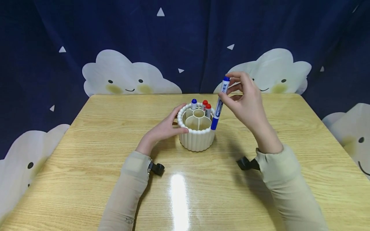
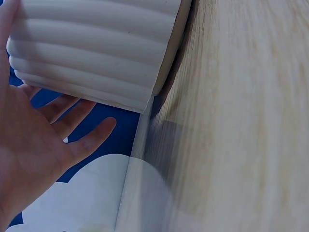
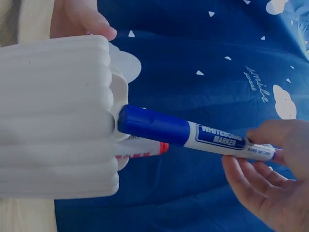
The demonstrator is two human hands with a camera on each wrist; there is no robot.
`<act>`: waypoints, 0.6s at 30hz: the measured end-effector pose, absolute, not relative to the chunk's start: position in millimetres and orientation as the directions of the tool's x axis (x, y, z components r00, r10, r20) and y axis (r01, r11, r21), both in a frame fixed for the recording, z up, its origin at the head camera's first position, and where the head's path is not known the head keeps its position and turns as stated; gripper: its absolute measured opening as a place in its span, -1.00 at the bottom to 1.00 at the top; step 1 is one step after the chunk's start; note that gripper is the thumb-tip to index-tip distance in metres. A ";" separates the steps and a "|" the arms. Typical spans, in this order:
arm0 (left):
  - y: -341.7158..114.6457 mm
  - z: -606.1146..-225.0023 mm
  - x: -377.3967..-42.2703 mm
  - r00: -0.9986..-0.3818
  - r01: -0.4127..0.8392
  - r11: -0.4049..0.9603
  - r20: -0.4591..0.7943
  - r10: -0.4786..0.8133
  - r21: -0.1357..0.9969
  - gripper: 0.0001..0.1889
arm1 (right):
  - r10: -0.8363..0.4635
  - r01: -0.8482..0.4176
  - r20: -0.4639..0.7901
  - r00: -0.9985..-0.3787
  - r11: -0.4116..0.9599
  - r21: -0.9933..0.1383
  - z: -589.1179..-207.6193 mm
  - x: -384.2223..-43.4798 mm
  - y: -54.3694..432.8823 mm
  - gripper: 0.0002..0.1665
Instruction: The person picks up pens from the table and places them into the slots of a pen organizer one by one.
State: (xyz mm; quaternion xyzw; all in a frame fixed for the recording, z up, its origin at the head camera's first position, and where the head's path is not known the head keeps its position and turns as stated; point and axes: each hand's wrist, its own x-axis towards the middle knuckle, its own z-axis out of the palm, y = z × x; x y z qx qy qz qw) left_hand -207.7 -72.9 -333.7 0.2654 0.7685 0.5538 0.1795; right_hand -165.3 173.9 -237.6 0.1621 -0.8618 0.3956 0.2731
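Observation:
A cream ribbed pen holder [image 1: 196, 141] with a beaded rim and several compartments stands upright on the table. My left hand [image 1: 166, 128] grips its left side, thumb at the near rim and fingers round the far side. In my right hand [image 1: 245, 99], thumb and fingers pinch a blue and white whiteboard marker [image 3: 212, 137] near its upper end. The marker tilts, its blue cap [image 3: 154, 125] low, by the holder's right rim; whether it touches the rim I cannot tell. A blue-topped marker [image 1: 194, 104] and two red-topped markers [image 1: 208, 110] stand in the back compartments.
The holder stands on a light wooden table [image 1: 101, 134]. Behind it hangs a dark blue curtain [image 1: 190, 38] with white clouds and triangles. Black wrist straps [image 1: 157, 169] stick out below both sleeves.

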 end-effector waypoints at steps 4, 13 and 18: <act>-72.7 -330.2 -205.1 -0.798 0.207 0.260 0.009 0.603 0.943 -0.05 | -0.040 -0.545 0.641 -0.767 0.568 -0.616 -239.8 -167.9 167.8 -0.46; -72.4 -331.2 -205.9 -0.798 0.205 0.257 0.009 0.603 0.945 -0.05 | -0.097 -0.595 0.651 -0.753 0.524 -0.610 -257.2 -169.1 159.8 -0.48; -72.9 -330.9 -206.3 -0.798 0.217 0.272 0.011 0.602 0.938 -0.04 | -0.142 -0.616 0.656 -0.741 0.534 -0.579 -266.9 -168.5 156.6 -0.50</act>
